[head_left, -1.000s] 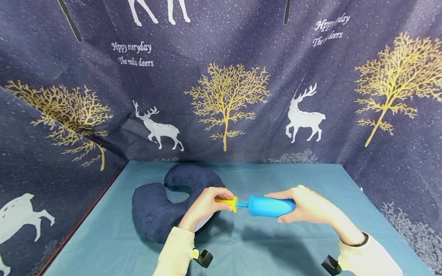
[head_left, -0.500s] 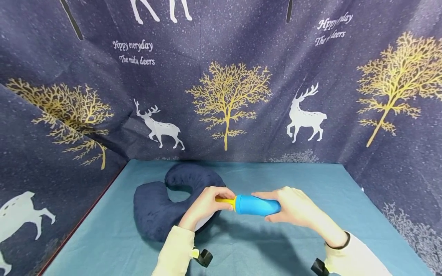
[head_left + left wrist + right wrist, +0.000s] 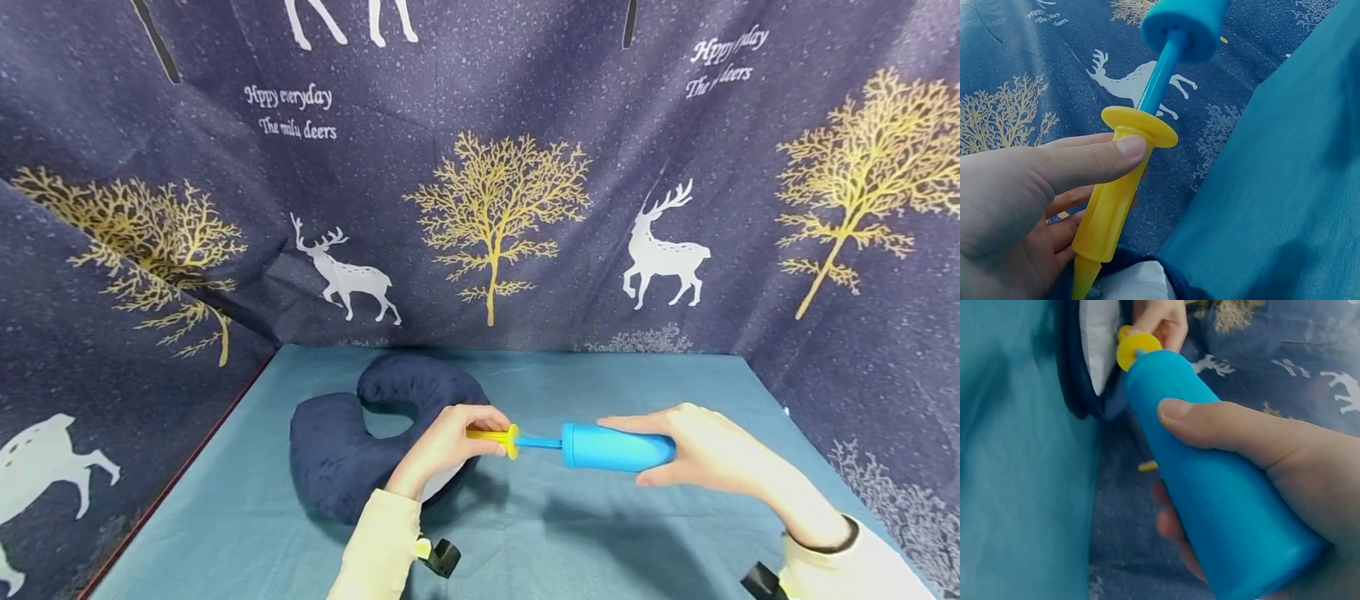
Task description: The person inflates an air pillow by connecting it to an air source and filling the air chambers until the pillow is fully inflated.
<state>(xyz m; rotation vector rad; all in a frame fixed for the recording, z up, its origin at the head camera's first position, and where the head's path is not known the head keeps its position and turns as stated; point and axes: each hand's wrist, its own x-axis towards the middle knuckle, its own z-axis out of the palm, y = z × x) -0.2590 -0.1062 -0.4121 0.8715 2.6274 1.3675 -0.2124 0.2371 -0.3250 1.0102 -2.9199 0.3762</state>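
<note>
A blue hand pump (image 3: pixel 618 447) is held level above the table between both hands. My left hand (image 3: pixel 453 442) grips its yellow handle (image 3: pixel 1107 212), thumb just below the round flange. From the handle's lower end a tapered yellow tip (image 3: pixel 1087 275) points down beside the white patch of the neck pillow (image 3: pixel 337 458). My right hand (image 3: pixel 701 454) wraps round the blue barrel, with the thumb along its upper side in the right wrist view. Between barrel and flange, a stretch of blue rod (image 3: pixel 1161 78) is exposed. The navy, U-shaped pillow lies behind and left of my left hand.
A teal cloth (image 3: pixel 570 383) covers the table, with shadows of the arms and pump on it. Dark blue fabric (image 3: pixel 525 100) printed with deer and trees hangs at the back and both sides.
My right hand pushed the barrel left against the yellow flange, then drew it back right, farther than at first, exposing more rod. My left hand and the pillow stayed nearly still.
</note>
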